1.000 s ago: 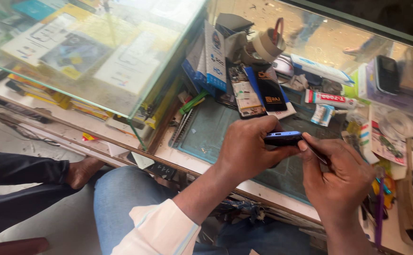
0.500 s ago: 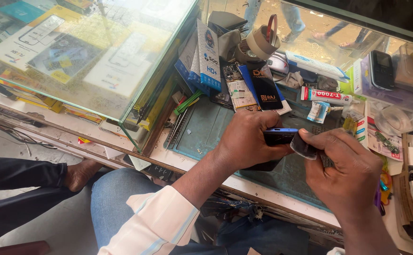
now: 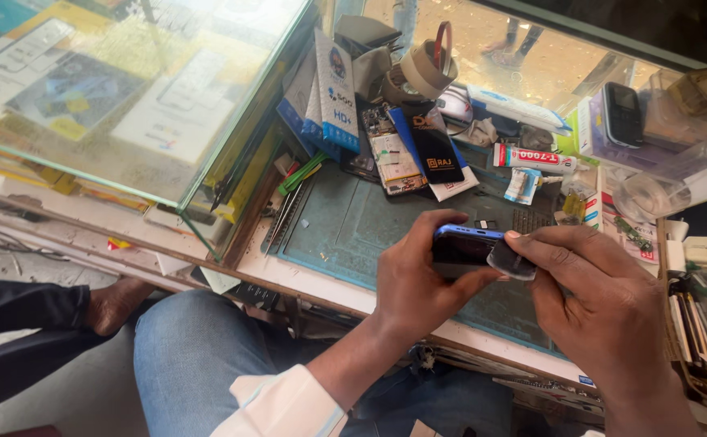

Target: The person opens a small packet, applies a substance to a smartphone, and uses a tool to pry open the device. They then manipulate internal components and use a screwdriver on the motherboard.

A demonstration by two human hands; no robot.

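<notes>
My left hand (image 3: 418, 283) grips a blue-edged phone (image 3: 463, 247) from its left side, holding it above the green work mat (image 3: 345, 222). My right hand (image 3: 600, 307) is at the phone's right end, fingertips pinched on a small dark flat piece (image 3: 511, 260) pressed against that end. Both hands hover over the front part of the mat, near the bench edge.
A glass display case (image 3: 127, 89) with boxes fills the left. At the back of the mat lie opened phones (image 3: 394, 158), a dark pack (image 3: 438, 154), a tape roll (image 3: 426, 69), a glue tube (image 3: 531, 158) and a keypad phone (image 3: 622, 113). Another person's foot (image 3: 115, 303) rests lower left.
The hands and phone stayed over the mat. My right hand has closed in on the phone's right end, with the dark piece now against it; the view shifted slightly.
</notes>
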